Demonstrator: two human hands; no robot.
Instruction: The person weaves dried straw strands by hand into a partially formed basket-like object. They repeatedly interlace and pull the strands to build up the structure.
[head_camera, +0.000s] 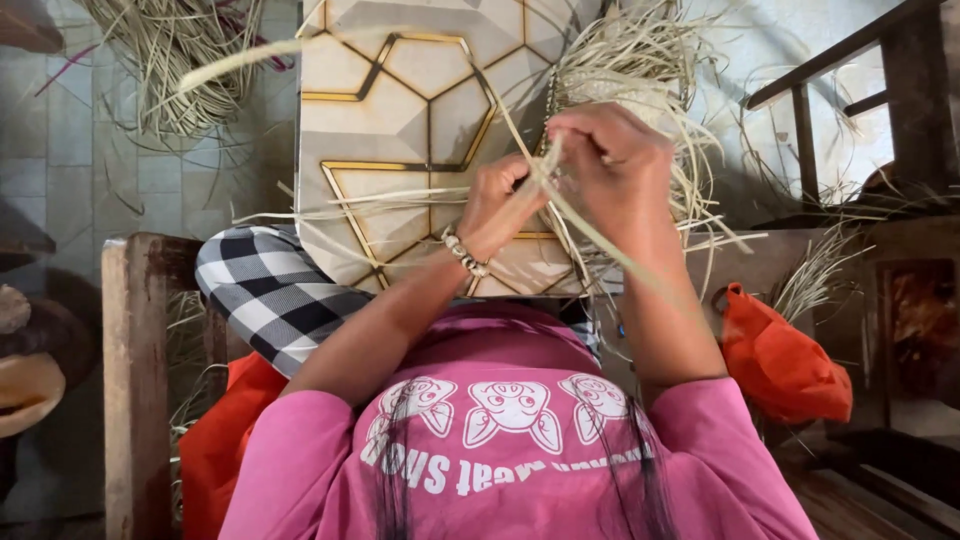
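A pale panel (400, 110) patterned with gold-edged hexagons and triangles rests tilted across the person's lap, its near edge over a black-and-white checked cloth (265, 290) on the left knee. Beyond it lies a floor of small grey-green tiles (70, 150), with a loose heap of dried straw strands (180, 60) near the panel's far left corner. A worn wooden post (135, 380) stands at the left, dark wooden rails (850, 90) at the far right, and an orange plastic bag (785, 365) sits beside the right elbow. Over the panel's right edge the left hand (500, 205), a bead bracelet (463, 252) at its wrist, is curled closed around thin straw strips (590, 235), while the right hand (615, 165) pinches the same strips with bent fingers just above it, the two hands touching. A partly woven straw piece (620, 85) (mostly hidden behind the right hand) spreads loose ends past the panel's far right corner. The fingertips themselves are covered by the knuckles, and objects at the left border are cut off and hard to identify.
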